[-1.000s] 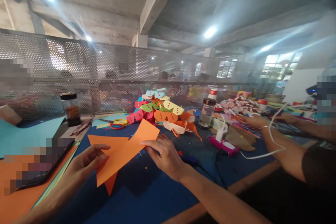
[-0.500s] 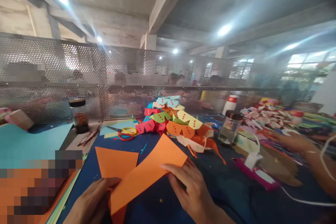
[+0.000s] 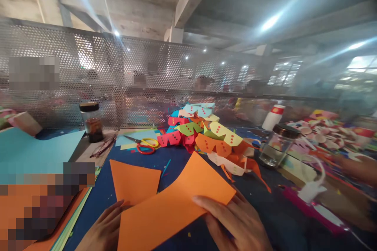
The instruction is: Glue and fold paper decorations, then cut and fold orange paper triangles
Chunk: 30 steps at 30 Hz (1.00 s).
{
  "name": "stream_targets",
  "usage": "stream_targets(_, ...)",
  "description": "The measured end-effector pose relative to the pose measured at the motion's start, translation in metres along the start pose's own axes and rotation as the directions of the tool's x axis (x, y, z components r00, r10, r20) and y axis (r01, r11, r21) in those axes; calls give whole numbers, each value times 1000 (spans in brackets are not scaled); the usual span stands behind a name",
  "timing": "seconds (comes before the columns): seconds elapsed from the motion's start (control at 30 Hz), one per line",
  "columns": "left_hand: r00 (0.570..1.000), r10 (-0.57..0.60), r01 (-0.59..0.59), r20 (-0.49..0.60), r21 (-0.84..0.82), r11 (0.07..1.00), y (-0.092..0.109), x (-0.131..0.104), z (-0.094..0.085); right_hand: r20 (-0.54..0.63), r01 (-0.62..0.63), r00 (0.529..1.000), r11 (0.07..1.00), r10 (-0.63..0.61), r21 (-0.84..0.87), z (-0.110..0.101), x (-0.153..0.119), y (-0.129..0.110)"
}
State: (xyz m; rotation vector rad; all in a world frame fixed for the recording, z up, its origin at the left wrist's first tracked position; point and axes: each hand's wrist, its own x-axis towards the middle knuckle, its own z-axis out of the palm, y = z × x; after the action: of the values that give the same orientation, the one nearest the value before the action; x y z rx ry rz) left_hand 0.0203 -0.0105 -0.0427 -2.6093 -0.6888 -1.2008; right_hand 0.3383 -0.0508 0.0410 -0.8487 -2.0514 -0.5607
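An orange sheet (image 3: 167,204) is raised at a slant over the blue table, its right end pinched between the thumb and fingers of my right hand (image 3: 235,219). My left hand (image 3: 103,227) is at the sheet's left end, its fingertips partly hidden behind it, so its grip cannot be made out. Behind the raised sheet a second orange piece (image 3: 135,180) lies on the table, next to the left fingertips. Beyond them is a pile of folded, coloured paper shapes with red dots (image 3: 191,129). Scissors with red and yellow handles (image 3: 145,147) lie left of the pile.
A lidded jar with dark contents (image 3: 93,123) stands at the back left. At right are a clear jar (image 3: 277,147), a magenta power strip (image 3: 315,210), a white and red cup (image 3: 273,117) and a heap of pale pieces (image 3: 324,129). Another person's arm (image 3: 359,168) shows at far right.
The view has shifted, moving the table items rightward. The raised sheet now lies flatter and shows more of its face. My left fingers are more hidden behind it.
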Motion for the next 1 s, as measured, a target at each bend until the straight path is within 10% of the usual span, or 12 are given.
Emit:
stream_targets(0.2,983,-49,43,180,37,998,2,6,-13,55,4,998,998,-7,55,12,-6,5)
stream_targets(0.63,987,-97,86,128,89,992,24,4,2,67,-21,998,999,19,39,23,-11,13)
stream_targets(1.0,907,-284,325,311,-88,942,37,17,-9,24,52,998,999,-53,4,11,-6,18)
